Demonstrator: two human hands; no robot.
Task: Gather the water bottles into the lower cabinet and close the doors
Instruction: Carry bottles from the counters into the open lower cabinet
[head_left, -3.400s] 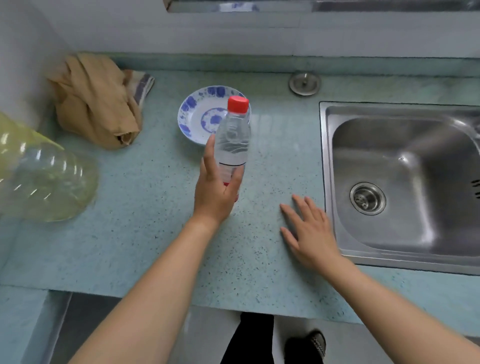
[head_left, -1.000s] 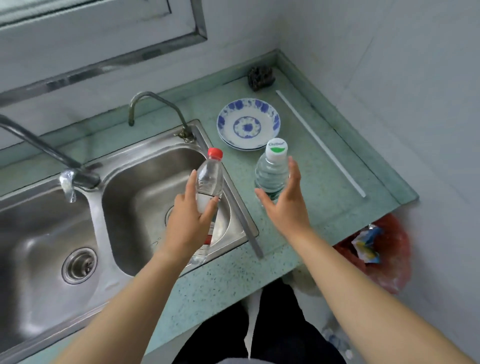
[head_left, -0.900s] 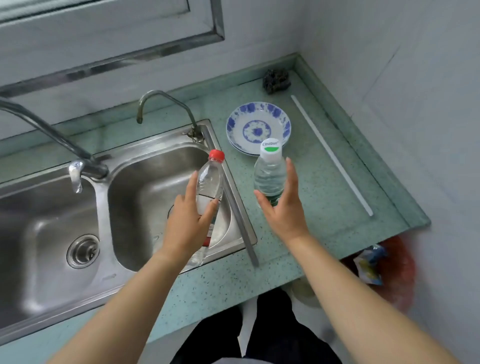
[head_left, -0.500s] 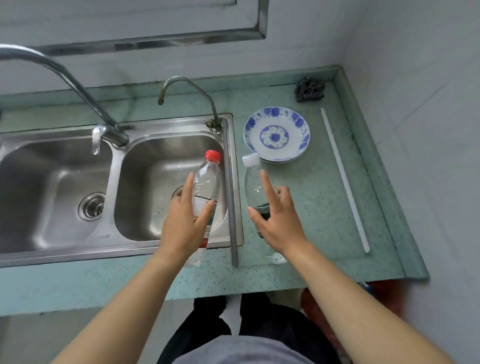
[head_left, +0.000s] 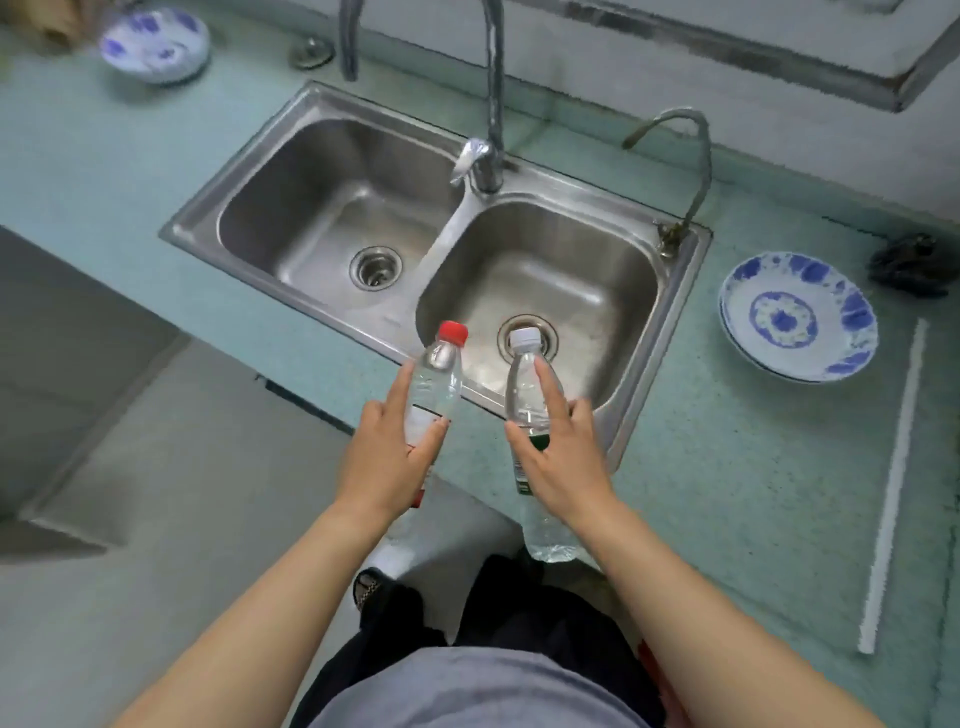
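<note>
I hold two clear water bottles upright in front of my body, above the counter's front edge. My left hand (head_left: 387, 457) grips the red-capped bottle (head_left: 439, 374) around its middle. My right hand (head_left: 563, 457) grips the white-capped bottle (head_left: 524, 384) with a green label, index finger stretched up along its side; its base (head_left: 548, 540) shows below my wrist. Both caps point toward the sink's right basin. No cabinet doors are visible in this view.
A double steel sink (head_left: 322, 130) with two taps (head_left: 491, 104) is set in the green counter (head_left: 753, 467). A blue-and-white plate (head_left: 797, 317) lies at the right, another (head_left: 156, 39) at far left. A dark scrubber (head_left: 909, 265) and white strip (head_left: 891, 488) lie right. Grey floor (head_left: 182, 467) lies left.
The view has swung left and down, with me farther back from the counter. Both hands have drawn the bottles back toward my body, closer together, over the counter's front edge.
</note>
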